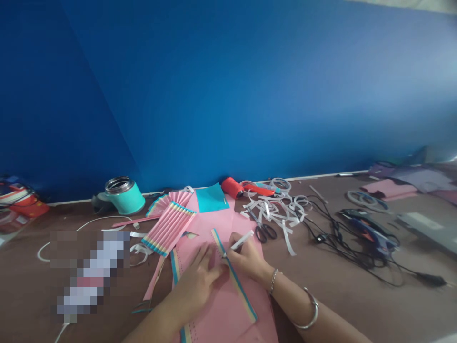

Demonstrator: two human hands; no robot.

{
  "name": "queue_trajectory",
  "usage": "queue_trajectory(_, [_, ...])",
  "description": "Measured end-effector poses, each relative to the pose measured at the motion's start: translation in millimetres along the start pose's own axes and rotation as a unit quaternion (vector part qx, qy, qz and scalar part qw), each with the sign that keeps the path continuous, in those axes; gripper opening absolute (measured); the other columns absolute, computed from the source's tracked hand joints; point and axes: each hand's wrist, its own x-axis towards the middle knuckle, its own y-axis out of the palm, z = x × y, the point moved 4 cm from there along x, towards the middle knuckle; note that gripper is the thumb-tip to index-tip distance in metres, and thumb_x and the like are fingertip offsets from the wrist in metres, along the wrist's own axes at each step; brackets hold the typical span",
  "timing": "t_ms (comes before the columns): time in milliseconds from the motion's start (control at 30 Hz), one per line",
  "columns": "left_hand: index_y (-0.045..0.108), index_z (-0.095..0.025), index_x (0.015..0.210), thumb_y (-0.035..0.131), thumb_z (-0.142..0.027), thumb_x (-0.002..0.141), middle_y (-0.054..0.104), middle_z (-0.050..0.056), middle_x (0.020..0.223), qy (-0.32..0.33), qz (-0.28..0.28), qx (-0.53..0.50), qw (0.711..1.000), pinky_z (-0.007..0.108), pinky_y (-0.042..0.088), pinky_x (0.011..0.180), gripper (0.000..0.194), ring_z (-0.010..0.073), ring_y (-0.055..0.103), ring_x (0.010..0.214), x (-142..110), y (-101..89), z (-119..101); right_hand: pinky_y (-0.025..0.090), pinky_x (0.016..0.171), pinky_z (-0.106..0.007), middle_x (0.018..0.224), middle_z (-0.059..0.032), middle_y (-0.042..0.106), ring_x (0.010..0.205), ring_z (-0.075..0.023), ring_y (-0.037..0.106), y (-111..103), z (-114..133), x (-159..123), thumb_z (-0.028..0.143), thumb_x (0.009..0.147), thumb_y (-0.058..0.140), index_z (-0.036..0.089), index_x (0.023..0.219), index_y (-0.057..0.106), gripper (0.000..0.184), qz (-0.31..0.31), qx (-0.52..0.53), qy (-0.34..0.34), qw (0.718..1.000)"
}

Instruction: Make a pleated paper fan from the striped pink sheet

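Observation:
A sheet of pink paper [210,305] with blue and cream strips along its edges lies in front of me. My left hand [200,276] rests flat on it, fingers stretched out, thumb near a blue-and-cream strip. In my right hand [246,257] is a white pen [243,239], gripped with its tip down at that strip. Just beyond my hands lie a pleated pink paper piece [169,228] and a teal paper square [212,197]. Black-handled scissors [266,232] lie past my right hand.
Curled white paper strips [274,209] and a red spool [232,187] sit at the back. A teal mug [124,196] stands at back left. Right of me are a blue glue gun [373,238] and tangled black cables [335,238]. A blue wall [228,95] rises behind.

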Motion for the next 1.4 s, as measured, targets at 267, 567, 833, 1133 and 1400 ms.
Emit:
queue_trajectory(267, [0.061,-0.031,0.120,0.051,-0.005,0.083,0.038,0.008,0.147,0.010,-0.010,-0.003,1.000,0.056,0.039,0.102,0.046,0.0344,0.034,0.134,-0.5,-3.0,1.3,0.033,0.049,-0.020,0.056,0.0052,0.045,0.052,-0.0096,0.042,-4.0,3.4,-1.5,0.015,0.064,0.052,0.019,0.063,0.046,0.007,-0.001,0.051,0.012,0.999])
queue_trajectory(567, [0.058,-0.031,0.125,0.051,-0.011,0.086,0.036,0.007,0.149,0.002,-0.009,-0.017,1.000,0.055,0.039,0.104,0.044,0.0333,0.035,0.134,-2.7,-8.3,-0.5,0.031,0.048,-0.019,0.056,0.0051,0.046,0.053,-0.0097,0.042,0.5,-2.5,-1.2,0.013,0.064,0.053,0.019,0.062,0.046,0.010,0.013,0.023,0.006,1.000])
queue_trajectory(833, [0.058,-0.032,0.124,0.051,-0.020,0.090,0.034,0.007,0.150,0.023,-0.029,-0.002,0.999,0.059,0.038,0.103,0.037,0.0349,0.035,0.133,-4.3,-12.2,-8.3,0.030,0.048,-0.019,0.057,0.0055,0.045,0.054,-0.0091,0.041,2.0,1.5,-2.5,0.010,0.063,0.053,0.019,0.062,0.046,0.012,0.033,-0.003,0.004,0.999])
queue_trajectory(1133, [0.059,-0.031,0.123,0.051,-0.020,0.090,0.037,0.009,0.148,0.020,-0.022,0.000,1.000,0.059,0.038,0.102,0.036,0.0350,0.038,0.132,-2.3,-16.8,-10.2,0.032,0.048,-0.019,0.056,0.0054,0.044,0.053,-0.0095,0.041,-1.3,-5.1,-2.1,0.013,0.064,0.052,0.020,0.063,0.045,0.010,0.004,0.035,0.003,0.999])
queue_trajectory(1400, [0.061,-0.031,0.121,0.050,-0.022,0.091,0.040,0.009,0.146,0.017,-0.019,-0.004,1.000,0.059,0.039,0.102,0.033,0.0353,0.039,0.131,-3.0,-18.7,-10.9,0.030,0.047,-0.020,0.055,0.0054,0.044,0.052,-0.0096,0.042,-0.6,0.5,-1.7,0.012,0.063,0.052,0.020,0.060,0.043,0.012,0.011,0.001,0.001,1.000])
